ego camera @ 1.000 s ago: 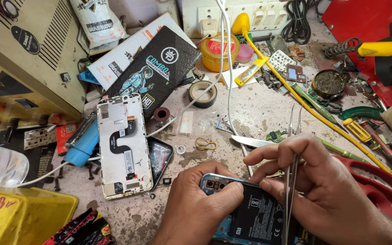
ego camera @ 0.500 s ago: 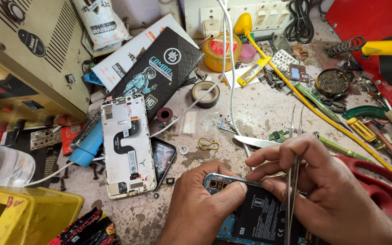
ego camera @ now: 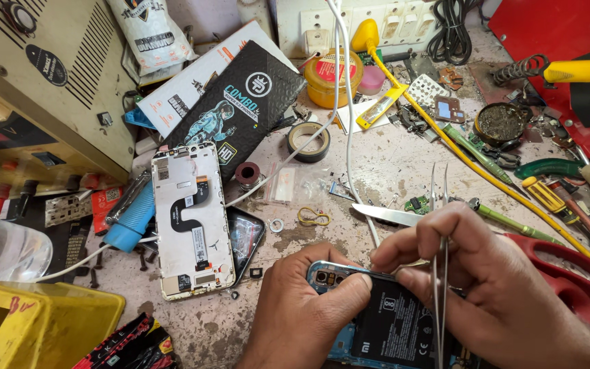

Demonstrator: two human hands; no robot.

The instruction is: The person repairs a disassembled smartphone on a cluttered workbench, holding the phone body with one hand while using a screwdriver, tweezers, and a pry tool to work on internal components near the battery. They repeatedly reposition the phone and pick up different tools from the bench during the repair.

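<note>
At the lower centre of the frame an opened blue phone [ego camera: 377, 321] is steadied by the left hand [ego camera: 302, 314] – thumb pressed on its top edge. Tweezers [ego camera: 440, 273] are pinched upright in the right hand [ego camera: 486, 287], whose fingertips rest nearer the phone's upper end – its long axis runs down-right.

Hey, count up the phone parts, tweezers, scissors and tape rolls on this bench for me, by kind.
Opened phones: 1, the blue-framed phone steadied by the left hand and worked on by the right hand
Detached phone screens: 1, the white screen panel
Tweezers: 1, the tweezers in the right hand
Scissors: 1, the red-handled scissors
Tape rolls: 1, the tape roll
Total: 5
</note>
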